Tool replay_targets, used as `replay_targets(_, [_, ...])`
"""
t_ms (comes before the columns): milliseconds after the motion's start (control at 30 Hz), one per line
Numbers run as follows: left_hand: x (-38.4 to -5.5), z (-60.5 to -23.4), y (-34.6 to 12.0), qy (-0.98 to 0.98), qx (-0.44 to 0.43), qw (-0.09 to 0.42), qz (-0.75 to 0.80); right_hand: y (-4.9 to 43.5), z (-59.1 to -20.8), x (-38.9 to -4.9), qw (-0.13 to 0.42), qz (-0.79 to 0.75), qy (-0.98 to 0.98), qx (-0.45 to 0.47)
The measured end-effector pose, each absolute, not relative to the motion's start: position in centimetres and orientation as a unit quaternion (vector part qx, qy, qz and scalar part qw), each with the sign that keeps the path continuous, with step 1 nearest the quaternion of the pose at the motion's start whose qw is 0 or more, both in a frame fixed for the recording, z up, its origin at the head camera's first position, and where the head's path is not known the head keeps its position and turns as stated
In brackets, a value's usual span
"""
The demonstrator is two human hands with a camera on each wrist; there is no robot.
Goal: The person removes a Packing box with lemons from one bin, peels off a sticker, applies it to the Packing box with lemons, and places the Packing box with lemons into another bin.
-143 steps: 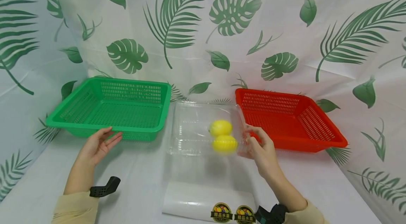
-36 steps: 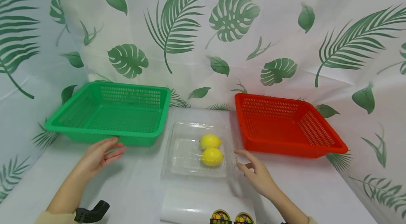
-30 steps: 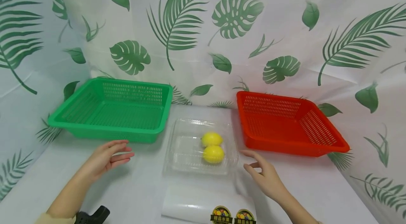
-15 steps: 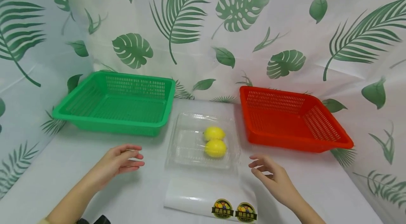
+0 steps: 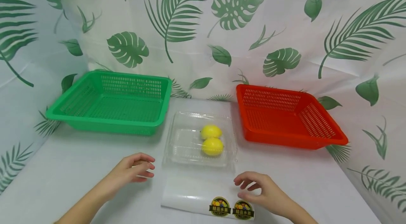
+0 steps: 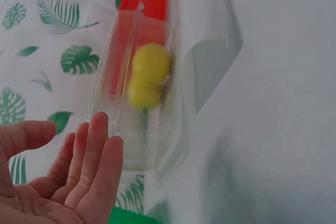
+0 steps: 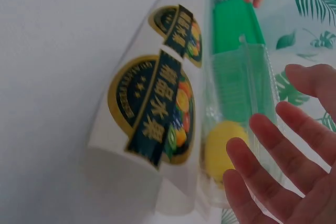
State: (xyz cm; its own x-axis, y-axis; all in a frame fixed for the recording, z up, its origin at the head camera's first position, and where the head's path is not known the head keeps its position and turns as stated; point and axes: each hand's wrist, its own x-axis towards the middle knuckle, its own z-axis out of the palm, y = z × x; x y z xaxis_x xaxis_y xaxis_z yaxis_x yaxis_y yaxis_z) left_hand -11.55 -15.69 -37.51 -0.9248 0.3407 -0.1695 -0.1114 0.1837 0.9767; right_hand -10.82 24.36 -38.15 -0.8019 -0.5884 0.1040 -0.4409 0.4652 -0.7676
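A clear plastic clamshell box (image 5: 182, 148) lies on the table with its lid down. Two lemons, one farther back (image 5: 210, 131) and one nearer (image 5: 213, 147), sit inside toward its right. In front of it is a curled white sheet (image 5: 187, 192) bearing two round black-and-gold fruit stickers, a left one (image 5: 220, 206) and a right one (image 5: 243, 210). My left hand (image 5: 131, 172) hovers left of the sheet, fingers relaxed, holding nothing. Over the sheet's right end hovers my right hand (image 5: 264, 193), loosely bent; in the right wrist view its fingers (image 7: 268, 182) are spread and hold nothing.
A green perforated basket (image 5: 111, 125) stands at the back left, a red one (image 5: 285, 141) at the back right. Both flank the box. A leaf-printed white curtain (image 5: 190, 69) rises behind them. The white tabletop (image 5: 133, 210) extends toward me.
Earlier my right hand held the box's right edge, with the box raised; now the box lies flat. My right hand has come toward the sticker sheet, and my left hand has moved right and nearer me.
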Motion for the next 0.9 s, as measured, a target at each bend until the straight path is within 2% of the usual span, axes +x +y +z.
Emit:
replay_targets(267, [-11.3,-38.3,-14.2,0.733,0.102,0.212,0.639,23.4,-38.6,-10.7,0.126,-0.423,0.836,-0.326])
replay_targets(500, [-11.1,-38.5,-13.3,0.73,0.115,0.219,0.638,22.8,-38.8,-10.8,0.155,-0.422,0.834,-0.321])
replay_targets(733, [-11.2,-38.4,-12.5,0.736,0.126,0.214,0.629,22.5,-38.9,-11.0,0.157,-0.402,0.844,-0.319])
replay_targets(900, [-11.1,-38.7,-12.3,0.757,0.104,0.208,0.61,22.5,-39.1,-11.0,0.142,-0.39,0.847,-0.331])
